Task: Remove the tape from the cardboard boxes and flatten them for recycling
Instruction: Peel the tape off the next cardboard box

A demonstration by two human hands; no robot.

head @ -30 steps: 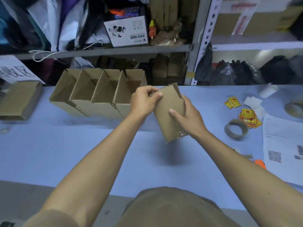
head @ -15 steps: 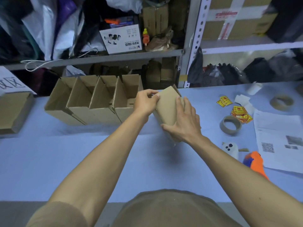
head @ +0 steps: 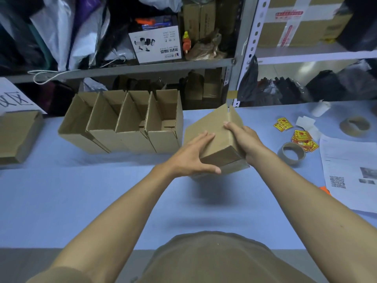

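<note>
A small cardboard box (head: 214,137) was held above the blue desk (head: 81,190) by both hands, just to the right of a row of four open boxes (head: 124,123) that stood side by side at the back of the desk. Half a second earlier the box had been held upright on edge, with a narrow face turned to the camera; it was now tipped over so that a broad face lay uppermost, and a loose flap was seen hanging under its near edge. The left hand (head: 191,158), which had earlier pinched the top edge, was now spread flat on the upper face with the thumb hooked under the near corner, so its grip was closed on the box. The right hand (head: 244,139), earlier laid across the front face, was now wrapped round the right side, the fingers (head: 229,125) pressed on the top near a slit between the far flaps; its grip was likewise clasped on the box. A shadow was cast on the desk beneath the box. To the right, two tape rolls (head: 292,153), yellow and red stickers (head: 302,139) and a printed sheet (head: 350,172) lay well apart from the box. The orange tool at the right edge was seen less fully than before
</note>
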